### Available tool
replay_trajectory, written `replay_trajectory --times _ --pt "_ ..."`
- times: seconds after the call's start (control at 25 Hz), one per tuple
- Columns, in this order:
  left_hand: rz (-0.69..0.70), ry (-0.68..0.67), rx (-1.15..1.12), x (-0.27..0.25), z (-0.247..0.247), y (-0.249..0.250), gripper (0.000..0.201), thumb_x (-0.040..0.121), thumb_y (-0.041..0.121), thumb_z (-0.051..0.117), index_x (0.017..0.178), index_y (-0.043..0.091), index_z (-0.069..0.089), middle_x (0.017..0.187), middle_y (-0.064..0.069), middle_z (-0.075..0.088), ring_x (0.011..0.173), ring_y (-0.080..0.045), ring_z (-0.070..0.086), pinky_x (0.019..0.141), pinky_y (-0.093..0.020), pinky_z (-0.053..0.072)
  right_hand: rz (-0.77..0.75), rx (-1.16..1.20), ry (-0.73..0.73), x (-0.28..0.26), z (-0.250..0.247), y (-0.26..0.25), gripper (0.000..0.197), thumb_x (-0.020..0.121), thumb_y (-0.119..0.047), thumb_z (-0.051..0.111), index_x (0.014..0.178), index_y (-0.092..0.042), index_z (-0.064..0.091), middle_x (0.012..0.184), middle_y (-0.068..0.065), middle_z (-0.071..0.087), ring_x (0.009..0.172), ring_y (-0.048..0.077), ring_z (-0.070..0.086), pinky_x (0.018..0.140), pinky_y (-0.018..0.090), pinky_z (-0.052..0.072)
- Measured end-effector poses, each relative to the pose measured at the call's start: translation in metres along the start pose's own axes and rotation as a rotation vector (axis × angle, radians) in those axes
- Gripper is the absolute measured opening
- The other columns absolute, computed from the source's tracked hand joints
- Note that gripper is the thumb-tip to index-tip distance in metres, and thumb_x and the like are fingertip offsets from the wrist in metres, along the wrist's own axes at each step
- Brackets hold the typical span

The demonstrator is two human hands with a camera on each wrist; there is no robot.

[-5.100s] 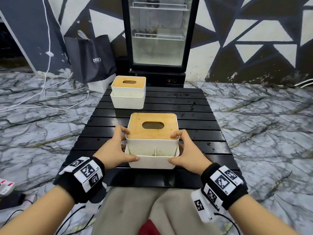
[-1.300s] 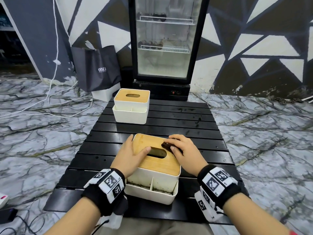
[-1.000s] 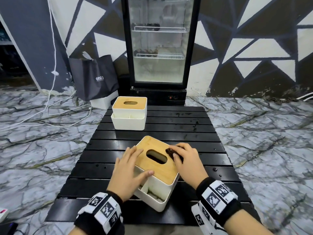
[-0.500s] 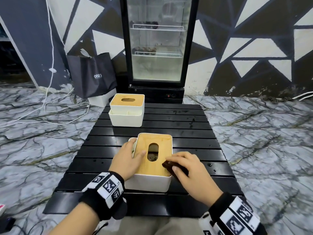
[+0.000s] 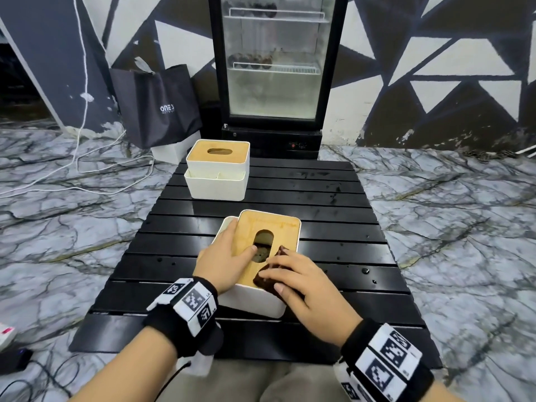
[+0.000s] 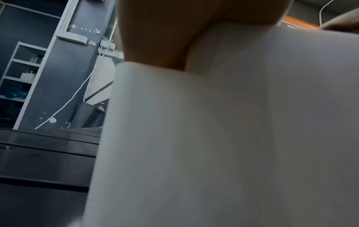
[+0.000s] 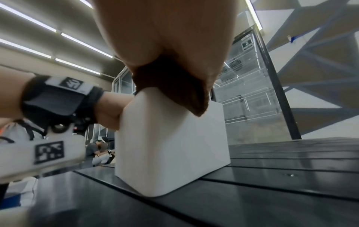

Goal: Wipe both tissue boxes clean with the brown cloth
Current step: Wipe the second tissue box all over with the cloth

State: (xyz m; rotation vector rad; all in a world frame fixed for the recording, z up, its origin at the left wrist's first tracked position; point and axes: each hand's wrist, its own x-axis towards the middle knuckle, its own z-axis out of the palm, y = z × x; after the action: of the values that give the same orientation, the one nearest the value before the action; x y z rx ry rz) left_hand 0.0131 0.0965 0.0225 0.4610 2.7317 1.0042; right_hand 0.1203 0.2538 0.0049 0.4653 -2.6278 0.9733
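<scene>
The near tissue box [image 5: 271, 227] is white with a bamboo lid and stands on the black slatted table [image 5: 333, 204], its slot running away from me. My left hand [image 5: 226, 256] holds its left edge, thumb on the lid beside the slot. My right hand [image 5: 293, 277] grips the brown cloth [image 5: 268, 281] and presses it onto the lid's near right corner. In the right wrist view the cloth [image 7: 174, 92] hangs over the box's white wall [image 7: 170, 153]. The left wrist view is filled by the same box [image 6: 213, 138]. The far tissue box [image 5: 217, 169] stands untouched at the table's back left.
A glass-door fridge [image 5: 272, 62] stands behind the table, with a dark bag [image 5: 156, 105] to its left. White cables [image 5: 87, 169] lie on the marble floor at the left. My knees [image 5: 246, 381] are against the table's near edge.
The near box has been turned so that its slot runs lengthwise. My right hand has slid the cloth from the lid's far side to its near right corner. My left hand stays on the left edge.
</scene>
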Motion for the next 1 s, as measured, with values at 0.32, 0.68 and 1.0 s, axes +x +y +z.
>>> replay_trajectory --times 0.32,0.68,1.0 --pt "-0.005 0.013 -0.041 -0.003 -0.001 0.004 0.069 0.092 0.038 0.052 0.149 0.026 0.015 0.148 0.001 0.038 0.131 -0.024 0.041 0.108 -0.037 0.031 0.161 -0.008 0.012 0.058 -0.018 0.053 0.029 0.093 -0.014 0.046 0.116 -0.024 0.060 0.123 -0.009 0.050 0.123 0.009 0.036 0.107 0.028 0.028" --pt "0.016 0.034 -0.004 -0.003 0.000 0.005 0.067 0.092 0.036 0.051 0.149 0.025 0.017 0.149 0.001 0.036 0.132 -0.022 0.040 0.108 -0.037 0.030 -0.006 0.040 0.054 0.002 0.007 0.006 0.031 0.090 -0.026 0.040 0.113 -0.027 0.061 0.122 -0.014 0.050 0.126 0.000 0.029 0.109 0.015 0.016" --pt "0.008 -0.014 -0.004 -0.004 -0.002 0.004 0.070 0.093 0.037 0.051 0.150 0.024 0.013 0.153 0.002 0.029 0.136 -0.019 0.035 0.111 -0.035 0.027 0.079 -0.001 0.027 0.043 -0.011 0.046 0.032 0.091 -0.029 0.038 0.115 -0.029 0.060 0.123 -0.008 0.053 0.122 0.012 0.042 0.103 0.042 0.034"
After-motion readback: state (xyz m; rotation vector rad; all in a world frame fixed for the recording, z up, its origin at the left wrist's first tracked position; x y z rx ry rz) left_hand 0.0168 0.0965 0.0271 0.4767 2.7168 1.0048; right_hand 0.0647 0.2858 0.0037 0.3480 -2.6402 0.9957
